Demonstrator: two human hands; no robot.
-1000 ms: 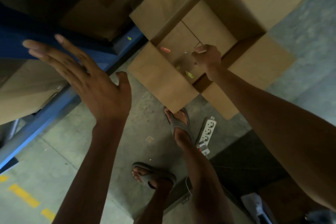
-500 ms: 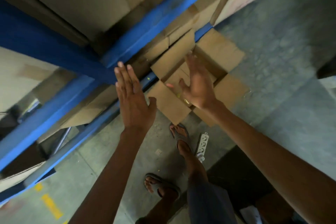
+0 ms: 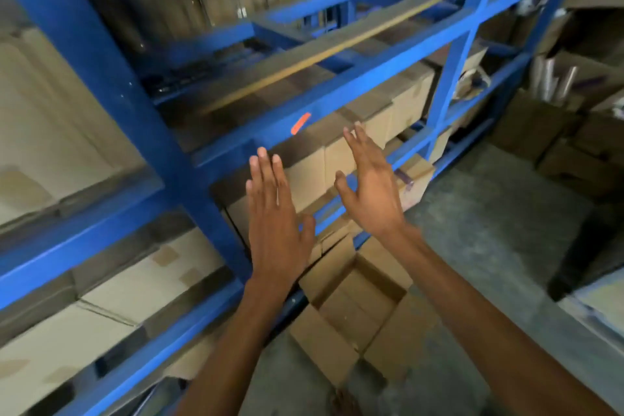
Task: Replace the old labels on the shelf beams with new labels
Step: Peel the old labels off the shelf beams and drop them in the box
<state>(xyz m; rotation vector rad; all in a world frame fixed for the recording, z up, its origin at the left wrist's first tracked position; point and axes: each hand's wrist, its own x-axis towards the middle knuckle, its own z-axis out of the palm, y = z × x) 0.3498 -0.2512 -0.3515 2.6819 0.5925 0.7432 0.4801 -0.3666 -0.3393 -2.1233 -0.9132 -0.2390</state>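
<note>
An orange-red label [image 3: 300,123] is stuck on a blue shelf beam [image 3: 371,84] that slopes up to the right. My left hand [image 3: 275,216] is raised below and left of the label, flat, fingers together, holding nothing. My right hand [image 3: 369,189] is raised below and right of the label, fingers spread, empty. Neither hand touches the beam or the label. The picture is motion-blurred.
An open cardboard box [image 3: 358,311] sits on the concrete floor under my hands. A thick blue upright [image 3: 111,84] stands to the left. Cardboard boxes [image 3: 401,111] fill the shelves, and more boxes [image 3: 574,159] are stacked on the floor at right.
My view has swung up from the floor box to the shelf. My right hand left the box and opened. Both hands rose toward the beam with the orange-red label.
</note>
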